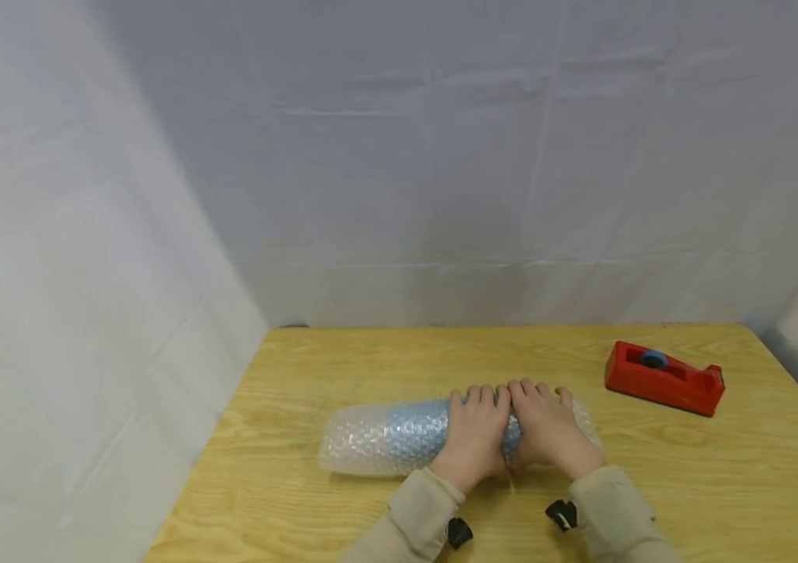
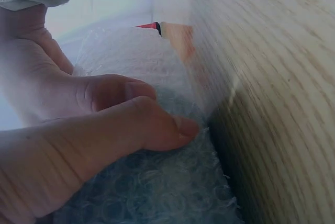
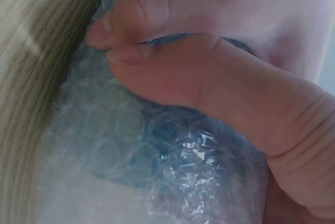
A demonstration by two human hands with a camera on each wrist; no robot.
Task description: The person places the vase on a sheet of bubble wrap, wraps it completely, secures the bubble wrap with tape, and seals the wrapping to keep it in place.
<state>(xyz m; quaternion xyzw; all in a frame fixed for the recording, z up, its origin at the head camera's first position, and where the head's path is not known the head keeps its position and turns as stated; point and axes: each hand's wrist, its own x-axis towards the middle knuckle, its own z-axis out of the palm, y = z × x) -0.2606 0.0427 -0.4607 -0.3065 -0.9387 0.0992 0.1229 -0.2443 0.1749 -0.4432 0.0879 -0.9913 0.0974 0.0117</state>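
Observation:
A roll of clear bubble wrap (image 1: 356,442) lies lengthwise across the wooden table, with something blue showing through its middle. What the blue thing inside is cannot be made out. My left hand (image 1: 476,434) grips the roll right of its middle, fingers over the top and thumb on the near side. Close beside it, my right hand (image 1: 549,426) holds the roll nearer its right end in the same way. Both thumbs press on the bubble wrap (image 2: 157,182) low down, near the table, their tips close together in the right wrist view.
On the table's right side stands a red tape dispenser (image 1: 666,379) with a blue-cored roll in it. The wooden table (image 1: 265,500) ends at a pale sheet (image 1: 399,195) hanging behind it. Another white sheet (image 1: 75,313) hangs along the left.

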